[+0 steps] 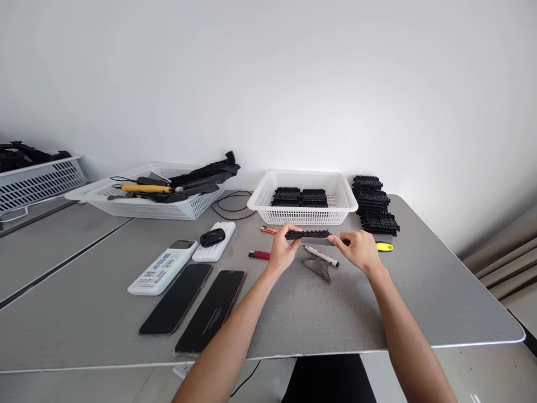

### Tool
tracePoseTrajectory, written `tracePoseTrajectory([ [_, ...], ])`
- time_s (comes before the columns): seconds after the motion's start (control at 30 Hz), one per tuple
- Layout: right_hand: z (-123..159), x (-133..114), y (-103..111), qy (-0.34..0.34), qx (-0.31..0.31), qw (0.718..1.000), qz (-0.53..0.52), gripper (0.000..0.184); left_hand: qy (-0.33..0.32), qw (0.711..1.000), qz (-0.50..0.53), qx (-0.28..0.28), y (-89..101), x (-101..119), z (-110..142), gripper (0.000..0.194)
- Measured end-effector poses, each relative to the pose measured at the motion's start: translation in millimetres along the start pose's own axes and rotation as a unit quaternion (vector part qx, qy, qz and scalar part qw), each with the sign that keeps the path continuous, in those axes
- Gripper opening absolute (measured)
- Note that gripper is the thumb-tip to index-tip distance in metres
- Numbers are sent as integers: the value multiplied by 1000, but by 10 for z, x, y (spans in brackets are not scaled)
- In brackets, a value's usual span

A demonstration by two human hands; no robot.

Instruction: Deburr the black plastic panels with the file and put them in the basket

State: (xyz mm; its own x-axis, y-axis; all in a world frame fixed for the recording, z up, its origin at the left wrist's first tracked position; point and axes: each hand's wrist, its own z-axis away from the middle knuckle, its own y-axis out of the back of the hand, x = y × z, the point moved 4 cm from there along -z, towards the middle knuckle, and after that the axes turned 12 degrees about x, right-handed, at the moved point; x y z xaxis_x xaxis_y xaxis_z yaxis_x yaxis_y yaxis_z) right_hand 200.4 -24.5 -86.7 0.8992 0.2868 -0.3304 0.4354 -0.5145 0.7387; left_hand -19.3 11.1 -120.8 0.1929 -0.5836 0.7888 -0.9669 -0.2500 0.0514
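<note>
My left hand [283, 252] is closed on one end of a black ribbed plastic piece [312, 234], held level above the table. My right hand [356, 249] is closed around a knife, its thin grey blade [318, 242] running along the underside of the piece. The yellow end of the knife handle [384, 247] sticks out past my right hand. My right thumb is at the piece's right end. Beneath the hands lie a white marker [321, 256] and a dark scrap of thin material [318, 268]. A red lighter [259, 254] and an orange-labelled tube [268, 229] are by my left hand.
Behind the hands stands a white basket [302, 215] with black ribbed pieces; similar pieces are stacked [371, 204] at its right. Left are a tool basket [155, 208], a cable [229, 215], a power bank [163, 268], two phones [176, 299] [212, 310] and a black earbud case [212, 238].
</note>
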Motion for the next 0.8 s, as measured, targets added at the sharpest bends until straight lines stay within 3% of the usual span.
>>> tracePoseTrajectory([
  [0.2, 5, -34, -8, -6, 4, 1000, 31, 70, -18, 999, -28, -28, -34, 56, 48, 14],
  [0.47, -12, 61, 33, -5, 1, 1000, 23, 70, -13, 1000, -22, -10, 6, 65, 24, 17],
  [0.8, -13, 53, 9, -6, -10, 1000, 20, 71, -12, 999, -30, -29, -25, 45, 50, 17],
])
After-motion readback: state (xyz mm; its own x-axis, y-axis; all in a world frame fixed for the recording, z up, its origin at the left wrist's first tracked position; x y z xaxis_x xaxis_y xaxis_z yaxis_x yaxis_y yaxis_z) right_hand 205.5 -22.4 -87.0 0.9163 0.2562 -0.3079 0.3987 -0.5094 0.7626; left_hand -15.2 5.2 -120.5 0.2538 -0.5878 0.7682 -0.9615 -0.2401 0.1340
